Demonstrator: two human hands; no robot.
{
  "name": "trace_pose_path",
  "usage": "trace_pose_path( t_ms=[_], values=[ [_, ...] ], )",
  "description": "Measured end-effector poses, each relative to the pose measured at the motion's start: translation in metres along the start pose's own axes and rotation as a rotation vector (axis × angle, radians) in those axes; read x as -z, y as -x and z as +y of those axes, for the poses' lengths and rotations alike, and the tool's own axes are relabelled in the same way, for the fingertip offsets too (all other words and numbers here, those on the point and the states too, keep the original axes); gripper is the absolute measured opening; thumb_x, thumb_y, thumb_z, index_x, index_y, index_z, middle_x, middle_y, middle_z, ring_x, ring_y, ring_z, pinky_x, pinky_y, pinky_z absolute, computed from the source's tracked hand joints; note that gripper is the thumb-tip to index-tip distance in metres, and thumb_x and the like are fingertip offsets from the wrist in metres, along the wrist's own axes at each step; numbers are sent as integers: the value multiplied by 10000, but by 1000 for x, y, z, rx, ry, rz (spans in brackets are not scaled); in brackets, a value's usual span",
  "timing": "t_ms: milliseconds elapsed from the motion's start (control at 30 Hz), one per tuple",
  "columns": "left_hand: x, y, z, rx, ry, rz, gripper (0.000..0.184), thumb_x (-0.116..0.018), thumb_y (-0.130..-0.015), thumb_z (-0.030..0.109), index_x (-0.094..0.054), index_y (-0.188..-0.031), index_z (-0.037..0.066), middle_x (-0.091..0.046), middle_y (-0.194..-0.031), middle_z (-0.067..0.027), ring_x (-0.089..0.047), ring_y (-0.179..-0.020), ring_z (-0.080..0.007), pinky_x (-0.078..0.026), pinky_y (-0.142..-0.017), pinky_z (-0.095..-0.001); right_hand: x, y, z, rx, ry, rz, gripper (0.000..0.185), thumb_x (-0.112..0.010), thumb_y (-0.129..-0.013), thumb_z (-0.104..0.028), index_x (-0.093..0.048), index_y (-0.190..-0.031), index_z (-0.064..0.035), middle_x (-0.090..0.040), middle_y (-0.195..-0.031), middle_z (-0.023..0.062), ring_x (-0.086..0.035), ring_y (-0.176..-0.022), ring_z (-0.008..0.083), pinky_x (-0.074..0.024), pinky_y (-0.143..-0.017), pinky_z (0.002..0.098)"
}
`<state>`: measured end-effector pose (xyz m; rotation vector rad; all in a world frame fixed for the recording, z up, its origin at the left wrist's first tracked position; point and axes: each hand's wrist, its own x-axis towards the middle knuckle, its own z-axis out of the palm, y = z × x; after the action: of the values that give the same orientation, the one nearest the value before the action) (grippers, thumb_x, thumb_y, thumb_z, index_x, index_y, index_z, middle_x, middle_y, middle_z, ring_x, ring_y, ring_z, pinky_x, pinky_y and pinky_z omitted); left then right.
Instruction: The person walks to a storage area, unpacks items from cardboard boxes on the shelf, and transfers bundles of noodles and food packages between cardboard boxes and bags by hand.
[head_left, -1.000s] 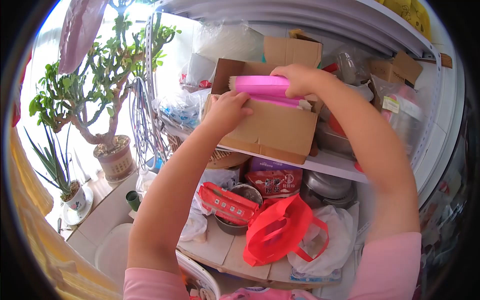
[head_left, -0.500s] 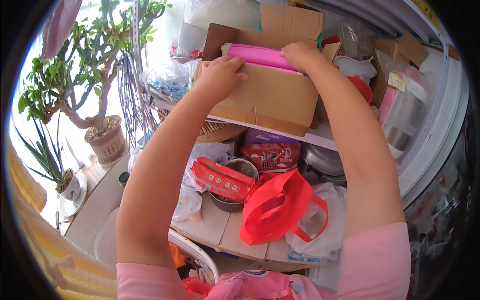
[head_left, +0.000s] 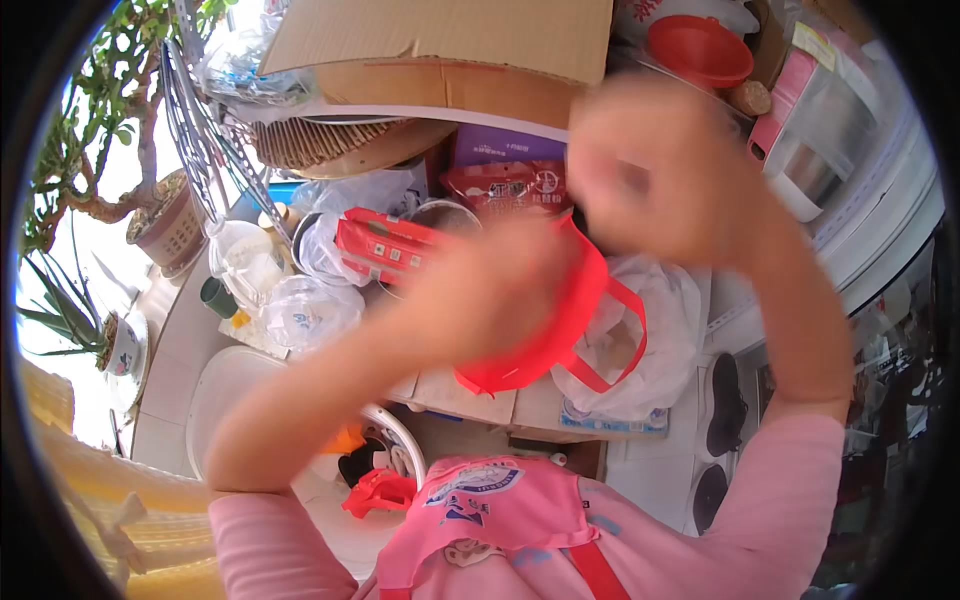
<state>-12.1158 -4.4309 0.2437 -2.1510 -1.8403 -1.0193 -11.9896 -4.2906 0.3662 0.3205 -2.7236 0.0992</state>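
Observation:
My left hand (head_left: 500, 285) is smeared by motion in front of the red fabric bag (head_left: 590, 290); its fingers cannot be made out. Higher and to the right, my right hand (head_left: 640, 165) is blurred too, with fingers that look curled, just below the cardboard box (head_left: 440, 40). Whether either hand holds anything is hidden by the blur. A red printed packet (head_left: 375, 245) lies left of the bag, and a darker red packet (head_left: 510, 185) sits behind it. The pink package in the box is out of sight.
A white plastic bag (head_left: 660, 330) lies right of the red bag. Wrapped items (head_left: 310, 310) stand at the left. A red bowl (head_left: 700, 50) and a clear container (head_left: 815, 150) are on the upper shelf. Below are a white basin (head_left: 225, 385) and dark shoes (head_left: 722, 405).
Both hands have left the box and pink package and moved down toward the red bag. The view has tilted down, so the box now shows only at the top edge.

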Motion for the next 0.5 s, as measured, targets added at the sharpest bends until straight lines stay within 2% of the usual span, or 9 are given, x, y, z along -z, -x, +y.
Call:
trace_pose_path(
  t_ms=[67,100,133,167,200,267,367,400,500],
  values=[
    [-95,32,-4,-87,163,-298,273,-582,-795,83,-580,-1061,20,-606,-953,-141,-597,-905,-311,-487,-771,-419,-62,42,25,-44,-145,-316,115,-562,-762,-122,-588,-729,-14,-601,-734,153,-577,-677,303,-450,-640,420],
    [-135,42,-14,100,296,-375,268,-538,-832,117,-567,-1081,22,-618,-981,-167,-611,-913,-341,-490,-781,-443,-91,57,37,-125,-140,-476,111,-564,-749,-116,-598,-740,-11,-613,-767,157,-589,-703,316,-457,-650,425],
    [-178,57,-43,106,121,-373,264,-505,-834,105,-549,-1078,14,-633,-957,-175,-630,-863,-353,-505,-750,-430,-125,73,55,-221,-147,-571,111,-560,-756,-108,-614,-764,-11,-621,-798,159,-602,-733,325,-468,-666,428],
    [-183,55,-59,225,-115,-588,273,-509,-809,75,-534,-1069,-1,-636,-866,-186,-644,-762,-343,-517,-681,-435,-161,87,74,-315,-154,-669,118,-556,-763,-100,-630,-787,-12,-629,-829,162,-615,-763,334,-479,-682,432],
    [-190,56,-74,493,-146,-548,295,-516,-801,92,-528,-1074,-19,-627,-796,-203,-648,-700,-327,-511,-616,-449,-199,97,93,-355,-184,-668,127,-554,-772,-101,-640,-808,-14,-634,-858,165,-620,-805,338,-492,-712,429],
    [-206,77,-117,404,-433,-458,303,-477,-829,100,-512,-1094,-41,-635,-828,-235,-649,-717,-350,-513,-622,-465,-261,106,125,-329,-190,-626,155,-541,-798,-108,-652,-861,-21,-644,-919,166,-625,-881,341,-508,-770,424],
    [-187,70,-123,673,-210,-282,300,-460,-830,80,-512,-1101,-38,-638,-889,-243,-645,-804,-384,-517,-700,-471,-305,93,136,-198,-75,-607,200,-508,-839,-134,-656,-928,-34,-653,-980,159,-622,-946,332,-510,-816,414],
    [-188,69,-123,694,-210,-315,294,-454,-831,66,-516,-1105,-19,-635,-960,-249,-627,-924,-401,-507,-790,-466,-317,91,138,-140,28,-625,228,-484,-864,-153,-658,-963,-44,-656,-1009,156,-621,-977,326,-508,-835,408],
    [-198,71,-124,613,-269,-252,283,-462,-840,71,-521,-1107,-1,-628,-1039,-247,-617,-987,-387,-501,-824,-451,-391,101,151,-185,-153,-522,232,-468,-878,-134,-662,-999,-91,-654,-1072,114,-634,-1004,297,-532,-795,433]
  ],
)
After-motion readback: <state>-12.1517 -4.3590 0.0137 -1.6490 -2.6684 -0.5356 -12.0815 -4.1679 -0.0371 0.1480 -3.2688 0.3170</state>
